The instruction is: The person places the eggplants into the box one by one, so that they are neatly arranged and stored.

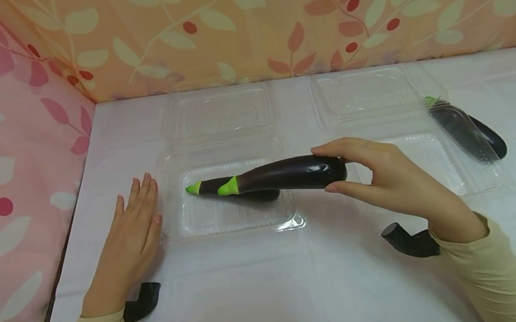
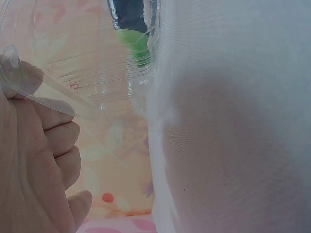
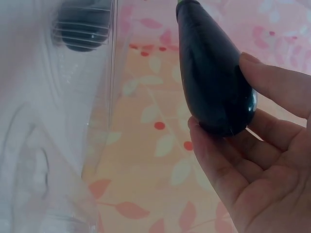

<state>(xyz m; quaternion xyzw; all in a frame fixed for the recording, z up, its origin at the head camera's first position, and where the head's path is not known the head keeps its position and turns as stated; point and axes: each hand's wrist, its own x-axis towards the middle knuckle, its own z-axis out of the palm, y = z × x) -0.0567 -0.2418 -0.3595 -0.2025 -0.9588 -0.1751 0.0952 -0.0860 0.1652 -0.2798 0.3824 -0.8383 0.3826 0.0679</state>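
My right hand (image 1: 387,173) pinches the blunt end of a dark purple eggplant (image 1: 286,173) between thumb and fingers, its green tip pointing left. This eggplant (image 3: 216,77) is held over a left clear plastic container (image 1: 188,234), which has its lid (image 1: 223,112) folded back. Inside that container lies a second eggplant (image 1: 264,196), partly hidden by the held one. Beside the container's left edge, my left hand (image 1: 128,235) lies with its fingers extended. In the left wrist view, the left hand (image 2: 34,155) is at the clear rim, its thumb seen partly through the plastic.
A right clear container (image 1: 455,189), its lid (image 1: 365,93) also open, sits partly behind my right hand. Another eggplant (image 1: 492,140) lies at its right side, partly seen through the plastic. White cloth (image 1: 243,313) covers the table; patterned curtains (image 1: 253,18) stand behind and at left.
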